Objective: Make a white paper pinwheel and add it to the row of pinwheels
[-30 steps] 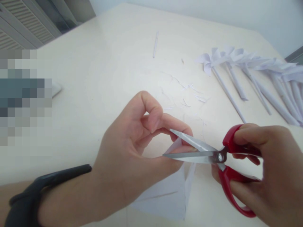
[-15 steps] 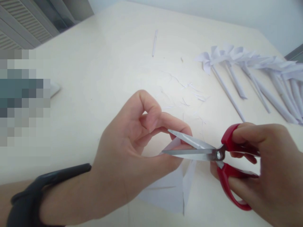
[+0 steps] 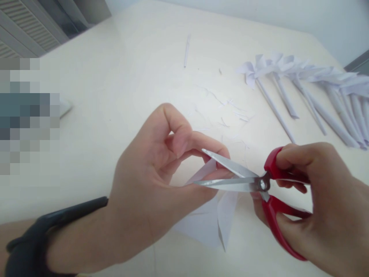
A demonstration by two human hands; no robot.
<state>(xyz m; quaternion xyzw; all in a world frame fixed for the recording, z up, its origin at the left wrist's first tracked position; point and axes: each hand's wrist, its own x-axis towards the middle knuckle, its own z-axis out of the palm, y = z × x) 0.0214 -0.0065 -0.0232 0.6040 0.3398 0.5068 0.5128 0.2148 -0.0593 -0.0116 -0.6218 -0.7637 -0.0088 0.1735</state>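
Right hand (image 3: 319, 200) grips scissors (image 3: 253, 184), blades parted, pointing left; left hand (image 3: 161, 181) pinches paper (image 3: 207, 227).

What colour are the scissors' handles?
Red, on the scissors in the right hand; clearest in the head view.

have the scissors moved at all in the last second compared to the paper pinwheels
Barely. The red-handled scissors shifted with the whole view; against the paper pinwheels their place looks about unchanged, blades open on the paper.

Bright, washed-out glare; soft blur, edge distortion.
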